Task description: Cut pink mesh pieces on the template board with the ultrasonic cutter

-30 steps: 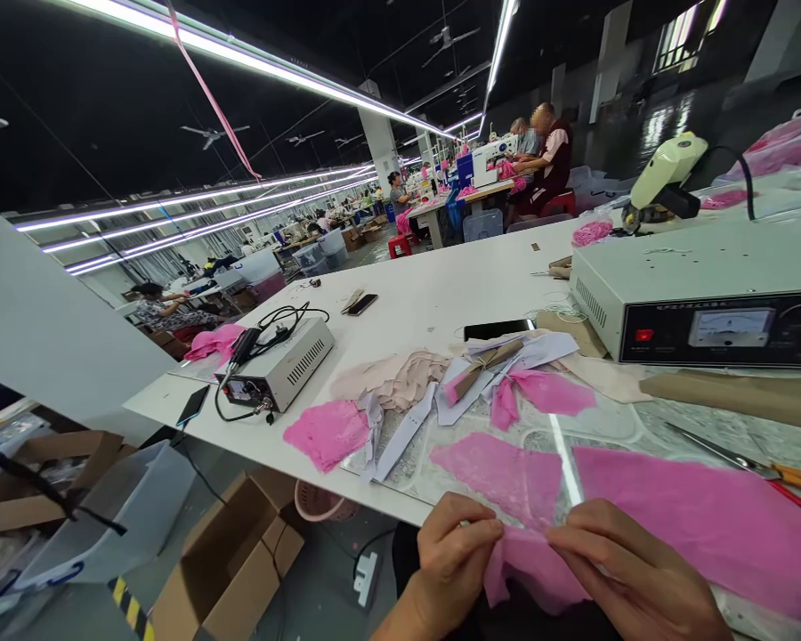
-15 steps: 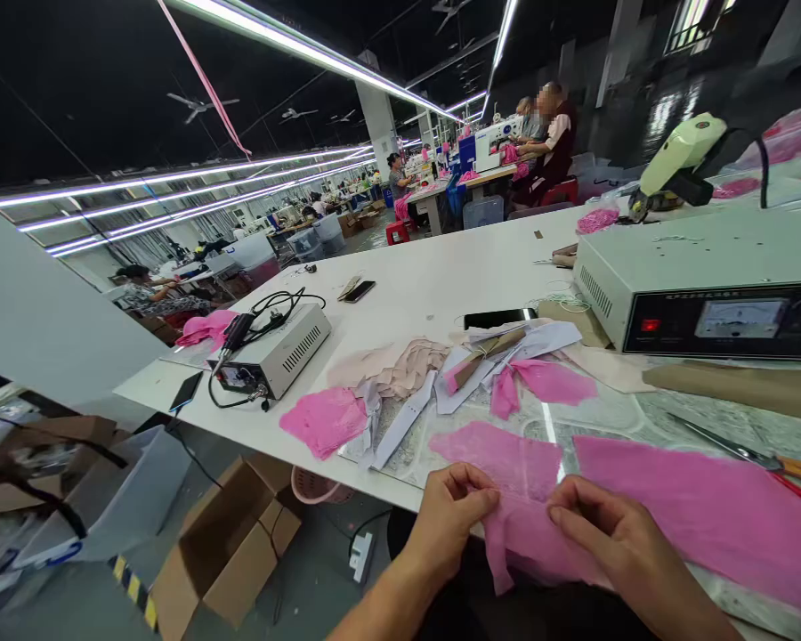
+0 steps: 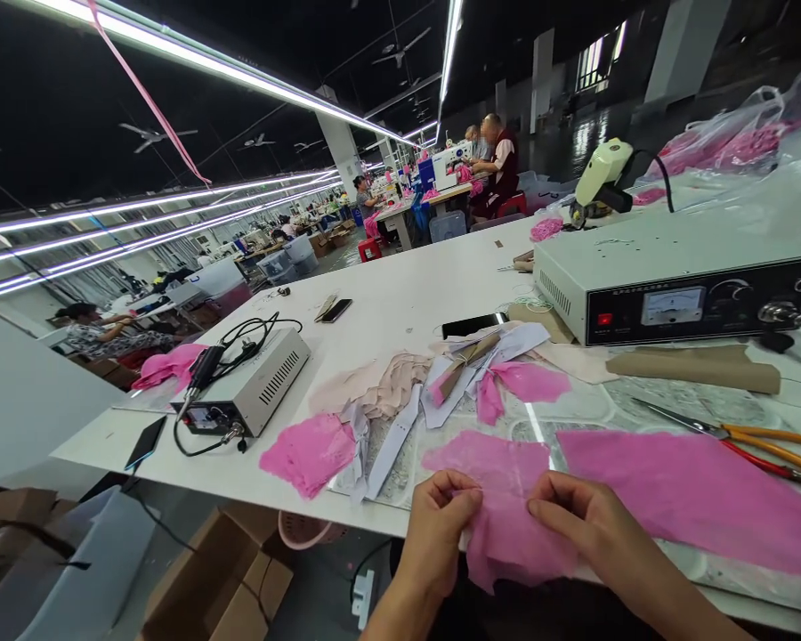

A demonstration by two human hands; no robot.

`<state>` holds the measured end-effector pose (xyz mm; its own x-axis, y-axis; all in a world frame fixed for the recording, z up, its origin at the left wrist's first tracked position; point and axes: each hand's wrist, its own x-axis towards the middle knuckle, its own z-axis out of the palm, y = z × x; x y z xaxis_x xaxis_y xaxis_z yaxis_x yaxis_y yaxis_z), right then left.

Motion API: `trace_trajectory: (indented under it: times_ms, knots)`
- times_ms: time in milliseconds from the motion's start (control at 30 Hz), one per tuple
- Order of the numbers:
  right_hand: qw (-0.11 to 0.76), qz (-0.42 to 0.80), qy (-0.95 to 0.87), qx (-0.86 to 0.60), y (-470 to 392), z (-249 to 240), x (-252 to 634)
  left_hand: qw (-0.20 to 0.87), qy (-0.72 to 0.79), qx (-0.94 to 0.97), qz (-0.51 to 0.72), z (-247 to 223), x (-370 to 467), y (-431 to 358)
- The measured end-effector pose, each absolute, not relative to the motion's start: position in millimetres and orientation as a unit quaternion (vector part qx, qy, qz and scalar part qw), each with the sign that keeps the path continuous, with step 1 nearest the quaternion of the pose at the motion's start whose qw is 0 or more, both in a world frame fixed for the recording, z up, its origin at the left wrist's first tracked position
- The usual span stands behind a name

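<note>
A thin, sheer pink fabric piece [image 3: 500, 507] spans between my two hands at the table's near edge, its lower part hanging over the side. My left hand [image 3: 440, 525] pinches it on the left between thumb and fingers. On the right, my right hand [image 3: 570, 516] grips it in a similar pinch. A wide pink fabric panel [image 3: 681, 490] lies flat to the right of my hands. Beyond them are a small pink scrap with a knot-like gather [image 3: 521, 383], white strips [image 3: 393, 445] and beige fabric pieces [image 3: 387, 387].
Orange- and red-handled scissors [image 3: 740, 436] lie on the right. Behind them stands a grey power box with a meter [image 3: 674, 276]; a smaller box with cables [image 3: 254, 383] sits left. Phones [image 3: 337, 310] rest on the white table [image 3: 400, 285]. A cardboard box [image 3: 214, 570] is below. Co-workers sit at sewing machines farther off.
The view has turned to the right, bringing more of the power box and scissors into sight. Both hands still pinch the pink fabric, whose hanging part is now spread wider.
</note>
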<state>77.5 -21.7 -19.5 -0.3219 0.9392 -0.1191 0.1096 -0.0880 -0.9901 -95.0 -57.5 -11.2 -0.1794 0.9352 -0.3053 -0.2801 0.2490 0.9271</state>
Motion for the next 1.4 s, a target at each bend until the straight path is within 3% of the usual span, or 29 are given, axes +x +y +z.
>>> trace_trajectory:
  times_ms: [900, 1400]
  knots:
    - [0.378, 0.555, -0.560, -0.485, 7, -13, 56, 0.541, 0.528, 0.417, 0.506, 3, -127, -3]
    - [0.402, 0.539, -0.561, -0.483, -6, 5, 47, 0.592, 0.494, 0.395, 0.499, 7, -127, -12]
